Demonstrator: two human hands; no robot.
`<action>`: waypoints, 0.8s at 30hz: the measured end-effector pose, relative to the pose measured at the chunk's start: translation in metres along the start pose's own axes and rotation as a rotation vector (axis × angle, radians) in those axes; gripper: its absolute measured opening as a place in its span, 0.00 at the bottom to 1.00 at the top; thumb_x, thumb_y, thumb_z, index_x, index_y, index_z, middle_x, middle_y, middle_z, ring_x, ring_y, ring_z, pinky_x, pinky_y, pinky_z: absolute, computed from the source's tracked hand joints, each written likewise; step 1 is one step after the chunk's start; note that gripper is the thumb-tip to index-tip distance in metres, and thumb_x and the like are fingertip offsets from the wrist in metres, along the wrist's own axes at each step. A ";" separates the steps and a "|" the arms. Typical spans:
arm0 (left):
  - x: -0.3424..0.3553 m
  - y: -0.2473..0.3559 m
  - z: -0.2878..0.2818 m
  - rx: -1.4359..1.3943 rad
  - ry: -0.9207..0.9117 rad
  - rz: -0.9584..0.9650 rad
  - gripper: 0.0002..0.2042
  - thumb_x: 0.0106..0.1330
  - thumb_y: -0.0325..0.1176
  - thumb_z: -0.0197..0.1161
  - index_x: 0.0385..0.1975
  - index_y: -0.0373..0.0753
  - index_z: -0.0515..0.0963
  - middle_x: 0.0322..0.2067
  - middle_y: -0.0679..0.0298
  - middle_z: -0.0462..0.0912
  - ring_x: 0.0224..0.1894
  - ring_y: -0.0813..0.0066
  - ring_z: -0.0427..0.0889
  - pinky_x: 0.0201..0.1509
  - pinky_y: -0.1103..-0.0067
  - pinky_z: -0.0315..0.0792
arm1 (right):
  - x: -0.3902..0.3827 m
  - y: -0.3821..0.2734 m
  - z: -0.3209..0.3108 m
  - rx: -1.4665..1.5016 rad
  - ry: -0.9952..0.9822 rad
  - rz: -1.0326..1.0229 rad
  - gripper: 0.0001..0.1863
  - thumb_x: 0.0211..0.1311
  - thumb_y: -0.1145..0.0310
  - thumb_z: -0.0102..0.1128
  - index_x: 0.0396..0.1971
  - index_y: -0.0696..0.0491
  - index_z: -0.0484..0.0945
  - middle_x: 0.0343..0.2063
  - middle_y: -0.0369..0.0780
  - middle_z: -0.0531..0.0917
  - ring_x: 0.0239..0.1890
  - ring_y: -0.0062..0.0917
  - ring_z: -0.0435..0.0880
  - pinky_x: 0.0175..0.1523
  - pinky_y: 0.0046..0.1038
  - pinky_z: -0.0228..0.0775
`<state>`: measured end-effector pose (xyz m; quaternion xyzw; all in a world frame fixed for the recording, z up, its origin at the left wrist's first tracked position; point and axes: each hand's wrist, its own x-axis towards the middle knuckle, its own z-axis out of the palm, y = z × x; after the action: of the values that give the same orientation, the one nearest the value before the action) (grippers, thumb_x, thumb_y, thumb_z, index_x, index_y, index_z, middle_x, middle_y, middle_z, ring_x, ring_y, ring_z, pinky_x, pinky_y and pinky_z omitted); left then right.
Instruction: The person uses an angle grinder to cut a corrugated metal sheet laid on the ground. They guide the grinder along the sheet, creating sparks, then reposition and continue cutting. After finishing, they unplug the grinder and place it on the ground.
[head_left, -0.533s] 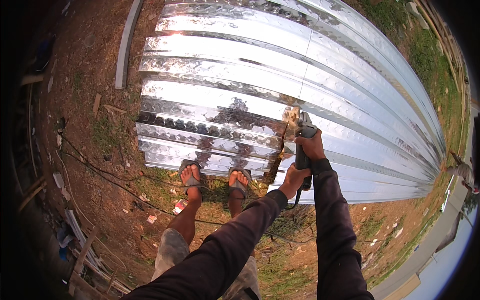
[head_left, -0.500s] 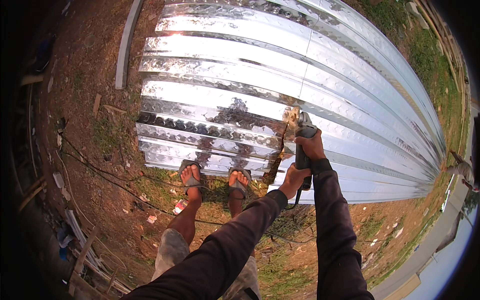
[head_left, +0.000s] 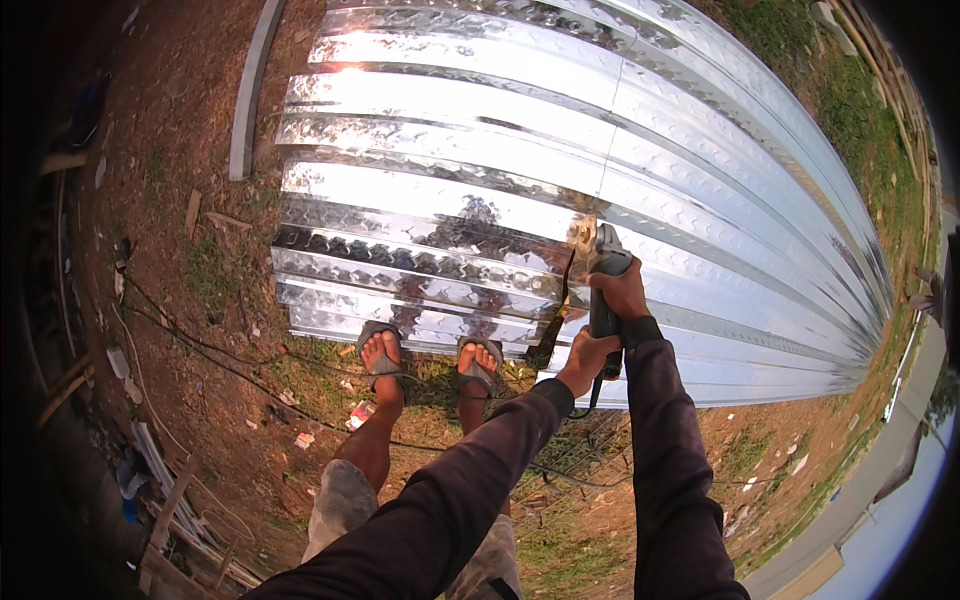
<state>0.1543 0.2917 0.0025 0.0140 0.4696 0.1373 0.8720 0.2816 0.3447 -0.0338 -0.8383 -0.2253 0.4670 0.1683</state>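
An angle grinder [head_left: 604, 318] with a dark grey body rests against the shiny corrugated metal sheet [head_left: 400, 180]. My left hand [head_left: 588, 362] is wrapped round its rear end, low on the body. Farther up, my right hand [head_left: 622, 288] grips it close behind the head. The grinder's disc and guard [head_left: 585, 232] meet the sheet, though the disc's edge is hard to make out. A dark open slit [head_left: 552, 325] runs from the sheet's near edge up to the disc. Beyond the disc, a thin line [head_left: 612, 120] continues across the ribs.
My sandalled feet [head_left: 478, 365] stand at the sheet's near edge. A black cable [head_left: 210, 350] trails over the dirt and grass behind them. A grey metal bar [head_left: 250, 100] lies left of the sheet. At the far right is another person [head_left: 925, 290].
The grinder and both hands have hardly moved. At the far right the other person has shifted position, and their reflection on the sheet has changed.
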 end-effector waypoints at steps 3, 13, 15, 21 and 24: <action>-0.002 0.001 0.002 -0.016 -0.025 0.015 0.10 0.54 0.32 0.66 0.27 0.34 0.74 0.17 0.63 0.74 0.13 0.73 0.72 0.13 0.74 0.70 | 0.002 0.003 -0.002 -0.011 0.001 0.013 0.52 0.39 0.62 0.74 0.62 0.66 0.53 0.47 0.57 0.78 0.48 0.44 0.81 0.53 0.35 0.75; 0.005 0.002 0.002 -0.008 0.019 0.013 0.10 0.53 0.31 0.67 0.29 0.34 0.74 0.17 0.64 0.74 0.14 0.73 0.73 0.13 0.74 0.70 | 0.000 -0.012 0.000 -0.001 -0.021 0.044 0.50 0.40 0.63 0.74 0.61 0.66 0.54 0.47 0.56 0.78 0.47 0.42 0.82 0.52 0.34 0.76; 0.001 0.005 0.008 -0.013 -0.014 -0.010 0.09 0.54 0.31 0.67 0.28 0.34 0.75 0.18 0.64 0.74 0.14 0.74 0.74 0.14 0.74 0.70 | 0.001 -0.006 -0.006 -0.015 -0.004 0.048 0.50 0.40 0.62 0.74 0.61 0.66 0.54 0.47 0.56 0.78 0.47 0.42 0.82 0.51 0.34 0.76; 0.010 -0.002 -0.004 0.023 -0.073 0.015 0.10 0.54 0.36 0.69 0.33 0.38 0.79 0.23 0.65 0.80 0.19 0.76 0.78 0.17 0.77 0.73 | 0.007 -0.002 -0.002 -0.008 -0.010 0.011 0.50 0.39 0.61 0.74 0.61 0.66 0.55 0.47 0.56 0.78 0.48 0.43 0.82 0.52 0.35 0.76; 0.009 -0.003 -0.001 0.026 -0.082 0.014 0.10 0.55 0.35 0.69 0.33 0.38 0.79 0.23 0.65 0.80 0.19 0.76 0.79 0.17 0.77 0.73 | 0.008 0.003 -0.005 -0.028 0.023 0.001 0.50 0.39 0.61 0.73 0.61 0.66 0.55 0.47 0.56 0.78 0.48 0.43 0.82 0.52 0.35 0.75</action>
<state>0.1588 0.2913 -0.0065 0.0345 0.4349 0.1364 0.8894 0.2907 0.3465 -0.0384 -0.8460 -0.2293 0.4544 0.1589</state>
